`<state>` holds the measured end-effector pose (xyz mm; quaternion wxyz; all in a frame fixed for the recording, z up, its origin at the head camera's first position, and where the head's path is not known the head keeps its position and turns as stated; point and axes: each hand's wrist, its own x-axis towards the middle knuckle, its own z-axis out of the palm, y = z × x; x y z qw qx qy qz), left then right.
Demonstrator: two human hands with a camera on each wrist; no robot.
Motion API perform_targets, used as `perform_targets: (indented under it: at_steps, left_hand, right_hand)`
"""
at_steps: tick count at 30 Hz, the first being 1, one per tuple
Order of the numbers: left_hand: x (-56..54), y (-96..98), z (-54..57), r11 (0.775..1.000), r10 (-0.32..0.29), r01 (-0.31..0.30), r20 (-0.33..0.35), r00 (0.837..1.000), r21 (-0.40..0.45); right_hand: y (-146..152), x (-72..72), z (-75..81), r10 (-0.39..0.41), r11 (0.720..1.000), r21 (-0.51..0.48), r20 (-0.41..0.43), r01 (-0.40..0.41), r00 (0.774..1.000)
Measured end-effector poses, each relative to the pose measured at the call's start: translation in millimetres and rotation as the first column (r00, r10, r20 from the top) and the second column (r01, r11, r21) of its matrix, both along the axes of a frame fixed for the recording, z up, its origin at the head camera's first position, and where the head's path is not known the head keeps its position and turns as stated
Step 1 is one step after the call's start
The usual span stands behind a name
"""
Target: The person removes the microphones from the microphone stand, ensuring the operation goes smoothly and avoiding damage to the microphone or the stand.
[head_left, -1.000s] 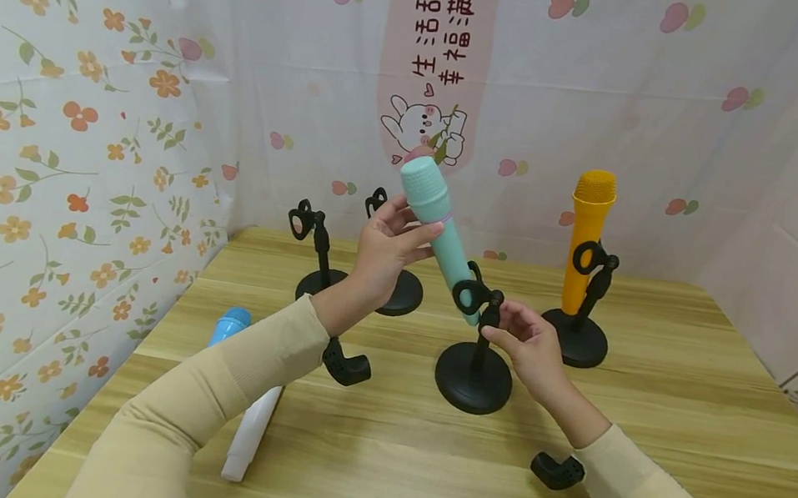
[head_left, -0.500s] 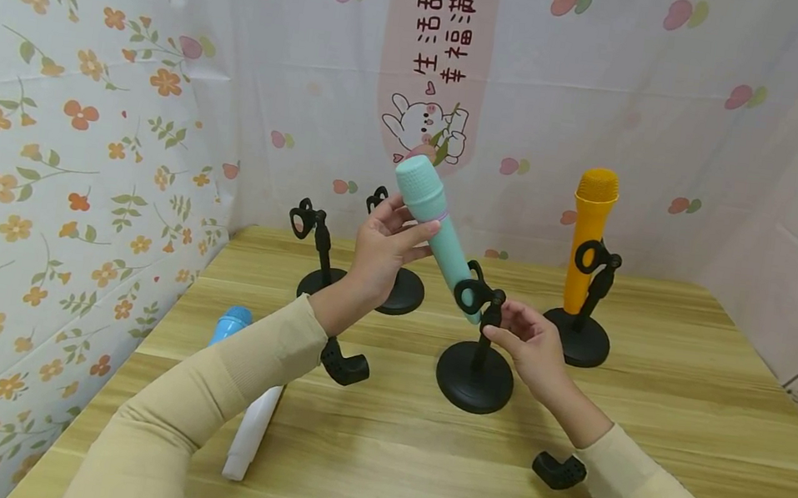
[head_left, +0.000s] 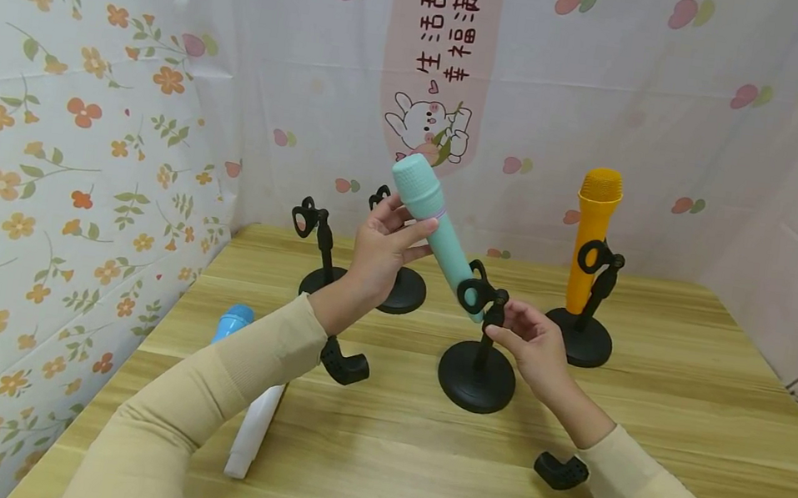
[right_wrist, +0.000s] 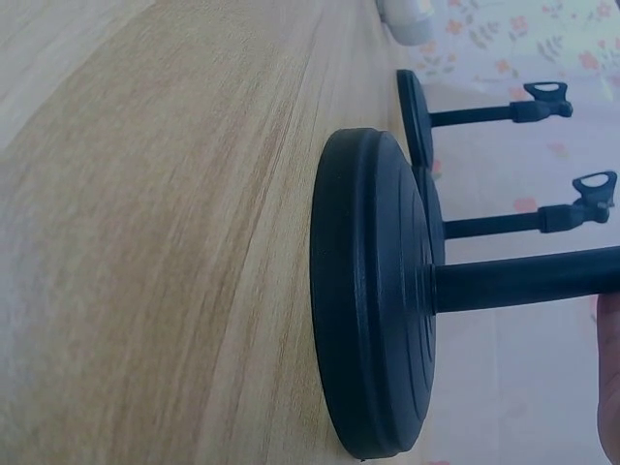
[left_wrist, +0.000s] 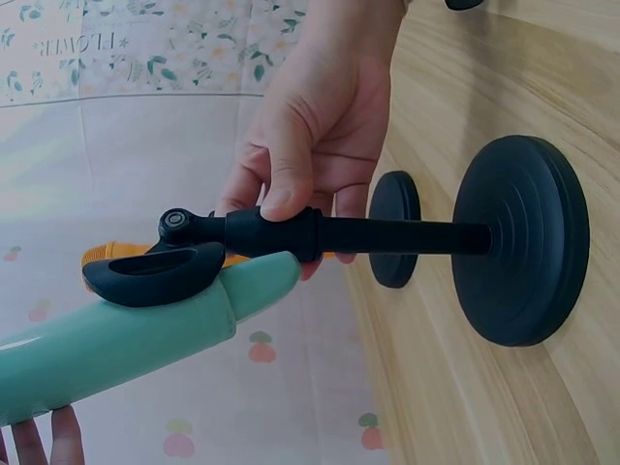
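My left hand [head_left: 378, 259] grips a mint-green microphone [head_left: 448, 247] below its head, holding it tilted with the head up and to the left. The microphone's lower end sits in the ring clip [head_left: 472, 294] of a black desk stand [head_left: 476, 377]. Around the stand's upper neck, my right hand [head_left: 533, 347] pinches with thumb and fingers. In the left wrist view the clip [left_wrist: 160, 276] lies against the mint microphone [left_wrist: 126, 354], and the right hand [left_wrist: 320, 145] holds the stem's thick collar. Only a bit of the right hand [right_wrist: 608, 378] shows in the right wrist view.
Behind on the right, an orange microphone [head_left: 587, 257] stands in another black stand [head_left: 579, 340]. Two more black stands [head_left: 324, 243] are at the back left. A blue-and-white microphone [head_left: 254, 432] lies partly under the left sleeve. Black curved pieces [head_left: 346, 366] lie on the wooden table [head_left: 376, 482].
The mint microphone's head has shifted slightly left and tilts a little more. Both hands keep their holds; the whole scene drifts slightly in the view.
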<state>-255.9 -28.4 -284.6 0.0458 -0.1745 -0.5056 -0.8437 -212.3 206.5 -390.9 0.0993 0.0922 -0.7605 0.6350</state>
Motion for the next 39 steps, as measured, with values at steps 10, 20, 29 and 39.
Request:
perform_targets:
  at_steps: [10, 20, 29, 39]
  left_hand:
    - [-1.0, 1.2, -1.5, 1.0, 0.0, 0.0, -0.017, 1.0, 0.011]
    - [-1.0, -2.7, -4.6, 1.0, -0.003, 0.003, -0.006, 1.0, 0.028]
    - [-1.6, -4.3, -5.8, 0.999, -0.002, 0.002, -0.002, 1.0, 0.045]
    - [-2.4, -6.3, -8.9, 0.997, 0.003, -0.004, 0.01, 1.0, 0.073]
  right_hand:
    - [0.4, -0.2, 0.3, 0.001, 1.0, -0.007, 0.018, -0.001, 1.0]
    - [-0.5, 0.0, 0.8, 0.011, 1.0, -0.025, 0.013, -0.011, 1.0]
    - [-0.5, 0.7, 2.2, 0.008, 1.0, -0.025, 0.02, -0.008, 1.0]
    - [-0.3, 0.9, 3.1, 0.0, 1.0, -0.016, 0.03, 0.001, 1.0]
